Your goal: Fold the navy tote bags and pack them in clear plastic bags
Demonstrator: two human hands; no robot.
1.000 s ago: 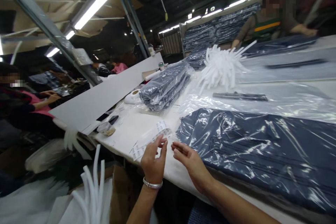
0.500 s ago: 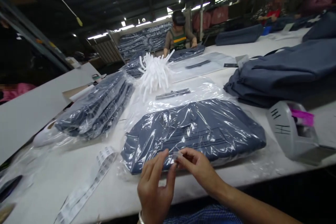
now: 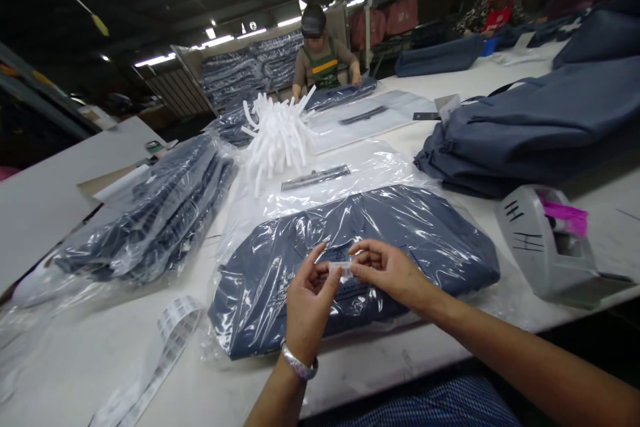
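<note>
Between my two hands is a small white barcode sticker, held by its ends. My left hand pinches the sticker's left end, and a silver bracelet circles that wrist. My right hand pinches the right end with thumb and forefinger. Below both hands lies a dark blue bag in clear plastic, flat on the white table. Printed marks show on the plastic near my fingers. To the left, a curling strip of stickers lies on the table.
A grey tape dispenser with pink tape stands at right. Unwrapped blue bags are heaped behind it. Plastic-wrapped bags lie at left. A bundle of white strips sits beyond the near bag. A co-worker is across the table.
Both hands have moved up over the wrapped bag, and the sticker now shows stretched between them. The view has shifted slightly to the right.
</note>
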